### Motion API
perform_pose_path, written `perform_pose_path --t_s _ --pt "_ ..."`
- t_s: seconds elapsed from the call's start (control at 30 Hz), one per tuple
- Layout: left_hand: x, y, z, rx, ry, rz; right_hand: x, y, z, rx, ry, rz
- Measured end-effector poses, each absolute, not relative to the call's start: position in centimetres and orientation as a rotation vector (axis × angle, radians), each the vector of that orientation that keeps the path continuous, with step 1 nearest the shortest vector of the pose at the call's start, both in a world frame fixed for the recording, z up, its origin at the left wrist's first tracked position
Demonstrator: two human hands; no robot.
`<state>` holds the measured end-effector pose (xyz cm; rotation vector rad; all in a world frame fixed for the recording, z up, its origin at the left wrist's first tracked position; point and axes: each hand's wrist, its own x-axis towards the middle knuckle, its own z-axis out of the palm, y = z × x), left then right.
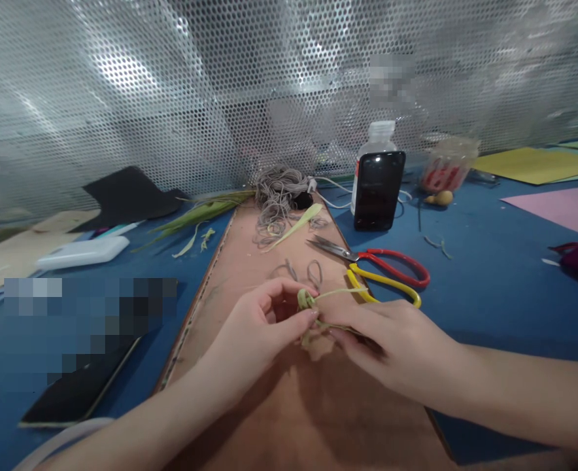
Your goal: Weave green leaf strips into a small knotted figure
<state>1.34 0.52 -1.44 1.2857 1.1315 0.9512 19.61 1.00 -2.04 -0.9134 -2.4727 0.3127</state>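
My left hand [259,327] and my right hand [391,343] meet over a brown board [293,405]. Both pinch a small folded piece of pale green leaf strip [308,302], which has a thin strand running off to the right. The left thumb and forefinger close on its knotted top. The right fingers close on its lower part, which is partly hidden. Just beyond the hands lie yellow-handled scissors [382,284] and red-handled scissors [391,261].
A tangle of grey string [276,193] and loose green leaf strips [201,212] lie at the board's far end. A phone [378,190] leans on a bottle [380,140]. Another phone [80,386] lies left on the blue table. Coloured paper sheets [558,206] lie right. Perforated metal screen behind.
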Motion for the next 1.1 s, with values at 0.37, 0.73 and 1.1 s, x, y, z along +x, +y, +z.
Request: perform_pose_path --t_s 0.37,0.73,1.1 --pt "1.6 0.4 -1.0 1.311 1.105 0.825 19.6 1.9 -1.3 -0.85 -2.294 0.264" --pt "1.6 0.4 -1.0 1.311 1.067 0.752 19.2 2.0 -1.5 -1.128 -2.177 0.829" --pt "1.6 0.5 -1.0 1.333 1.049 0.768 19.0 2.0 -1.3 -1.036 -1.797 1.226"
